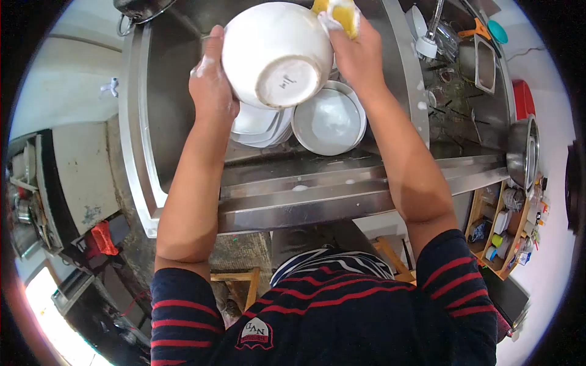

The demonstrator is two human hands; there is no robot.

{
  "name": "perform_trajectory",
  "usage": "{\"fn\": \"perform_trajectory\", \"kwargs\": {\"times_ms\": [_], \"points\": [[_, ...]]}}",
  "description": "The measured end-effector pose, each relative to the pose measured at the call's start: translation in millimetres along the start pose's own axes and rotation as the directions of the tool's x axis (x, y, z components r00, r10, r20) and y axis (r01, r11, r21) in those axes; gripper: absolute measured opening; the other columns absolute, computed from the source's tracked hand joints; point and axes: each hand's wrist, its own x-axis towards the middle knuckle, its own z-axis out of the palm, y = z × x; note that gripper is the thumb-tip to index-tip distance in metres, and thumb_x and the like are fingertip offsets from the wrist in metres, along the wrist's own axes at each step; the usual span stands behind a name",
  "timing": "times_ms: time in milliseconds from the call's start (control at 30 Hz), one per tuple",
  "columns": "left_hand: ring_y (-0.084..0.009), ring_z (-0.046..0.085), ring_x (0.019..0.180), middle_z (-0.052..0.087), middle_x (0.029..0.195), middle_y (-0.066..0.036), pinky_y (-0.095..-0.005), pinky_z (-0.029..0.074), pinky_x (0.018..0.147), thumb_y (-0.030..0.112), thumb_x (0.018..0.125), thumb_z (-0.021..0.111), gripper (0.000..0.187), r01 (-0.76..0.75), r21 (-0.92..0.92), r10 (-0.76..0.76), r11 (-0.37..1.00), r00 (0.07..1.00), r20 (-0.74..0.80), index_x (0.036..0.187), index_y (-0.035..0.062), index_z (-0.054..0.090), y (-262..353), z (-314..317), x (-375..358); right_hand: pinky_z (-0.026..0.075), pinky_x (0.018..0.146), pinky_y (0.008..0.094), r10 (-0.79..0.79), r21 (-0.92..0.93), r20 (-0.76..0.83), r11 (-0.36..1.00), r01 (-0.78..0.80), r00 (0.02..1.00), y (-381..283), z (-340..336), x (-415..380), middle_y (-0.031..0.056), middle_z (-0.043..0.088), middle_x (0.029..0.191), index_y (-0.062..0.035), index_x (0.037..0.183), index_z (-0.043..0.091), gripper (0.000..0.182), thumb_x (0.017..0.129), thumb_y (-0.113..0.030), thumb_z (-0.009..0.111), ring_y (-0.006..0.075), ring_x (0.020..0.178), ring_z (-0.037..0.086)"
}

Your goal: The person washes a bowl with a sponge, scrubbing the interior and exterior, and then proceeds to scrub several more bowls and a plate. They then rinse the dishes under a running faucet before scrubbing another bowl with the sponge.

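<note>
A large white bowl (256, 43) is tilted over the sink, its marked base turned toward me. My left hand (212, 82) grips the bowl's left side, with suds on the thumb and wrist. In my right hand (360, 55), at the bowl's upper right, is a soapy yellow sponge (347, 17); some fingers are hidden behind the bowl. Below the bowl, a round white dish (328, 125) sits in the sink beside a stack of white plates (262, 137).
The steel sink's front rim (305, 210) runs before me, dotted with foam. A faucet sprayer (427, 46) hangs at the right, near a metal container (485, 64) and steel bowls (522, 152). A dark pot (140, 9) stands at upper left. A wooden shelf (506, 226) is at right.
</note>
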Motion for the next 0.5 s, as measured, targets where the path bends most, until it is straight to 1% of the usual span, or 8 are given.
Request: {"fn": "perform_trajectory", "kwargs": {"times_ms": [67,167,233,300,367,433,467,500], "points": [[-0.0128,0.056,0.065,0.064,0.076,-0.009,-0.0269,0.046,0.061,0.041,0.083,0.072,0.048,-0.095,0.233,0.105,0.968,0.994,-0.033,0.086,-0.0062,0.066,-1,-8,4,0.048,0.085,0.0327,-0.073,-0.080,0.046,0.994,0.077,0.996,-1,1,-2,0.0154,0.065,0.104,0.0018,0.115,0.058,0.035,0.085,-0.016,0.059,0.0266,0.096,0.063],[-0.0112,0.054,0.064,0.063,0.072,-0.008,-0.0261,0.044,0.060,0.041,0.082,0.072,0.049,-0.123,0.426,0.148,0.896,0.989,-0.025,0.080,-0.0074,0.066,-10,-11,5,0.052,0.083,0.0363,-0.240,-0.223,0.109,0.940,0.259,0.965,-20,13,-12,0.0111,0.064,0.111,-0.0061,0.101,0.067,0.027,0.076,-0.015,0.069,0.0227,0.103,0.062],[-0.0102,0.051,0.064,0.063,0.069,-0.007,-0.0260,0.044,0.061,0.041,0.083,0.071,0.049,-0.146,0.500,0.176,0.854,0.984,-0.014,0.078,-0.0073,0.067,-12,-13,5,0.050,0.084,0.0378,-0.606,-0.315,0.344,0.646,0.696,0.718,-30,24,-18,0.0130,0.064,0.109,-0.0038,0.102,0.066,0.030,0.074,-0.015,0.069,0.0273,0.102,0.062],[-0.0105,0.049,0.063,0.061,0.066,-0.005,-0.0271,0.044,0.061,0.043,0.083,0.071,0.048,-0.482,0.539,0.401,0.691,0.876,0.269,0.077,-0.0047,0.067,-14,-19,4,0.049,0.086,0.0387,-0.603,-0.258,0.378,0.660,0.705,0.703,-42,34,-26,0.0138,0.063,0.109,-0.0045,0.101,0.066,0.031,0.072,-0.016,0.070,0.0303,0.102,0.061],[-0.0114,0.046,0.062,0.058,0.063,-0.004,-0.0285,0.043,0.060,0.046,0.082,0.070,0.051,-0.375,0.576,0.331,0.726,0.925,0.185,0.074,-0.0037,0.067,-16,-21,8,0.048,0.088,0.0396,-0.597,-0.202,0.410,0.678,0.706,0.690,-43,33,-24,0.0146,0.063,0.108,-0.0052,0.099,0.067,0.032,0.070,-0.016,0.070,0.0332,0.101,0.061],[-0.0124,0.044,0.061,0.057,0.061,-0.004,-0.0297,0.043,0.060,0.048,0.082,0.069,0.054,-0.140,0.653,0.198,0.745,0.980,-0.015,0.070,-0.0045,0.065,-1,-2,-7,0.045,0.090,0.0356,-0.576,-0.475,0.191,0.654,0.589,0.795,-31,20,-8,0.0201,0.061,0.112,0.0030,0.114,0.056,0.036,0.082,-0.015,0.060,0.0306,0.105,0.059],[-0.0135,0.041,0.058,0.055,0.059,-0.004,-0.0297,0.042,0.059,0.049,0.083,0.068,0.057,-0.152,0.689,0.227,0.709,0.974,-0.019,0.064,-0.0049,0.062,-9,-12,5,0.045,0.090,0.0356,-0.577,-0.471,0.196,0.653,0.593,0.792,-22,16,-6,0.0201,0.061,0.112,0.0030,0.114,0.056,0.036,0.082,-0.015,0.060,0.0306,0.105,0.059],[-0.0135,0.041,0.058,0.055,0.059,-0.004,-0.0297,0.042,0.059,0.049,0.083,0.068,0.057,-0.151,0.687,0.229,0.710,0.973,-0.022,0.064,-0.0049,0.062,-10,-13,3,0.045,0.092,0.0387,-0.276,-0.331,0.117,0.895,0.300,0.954,-17,14,-7,0.0182,0.061,0.112,-0.0025,0.103,0.062,0.032,0.075,-0.016,0.066,0.0340,0.106,0.058]]}}
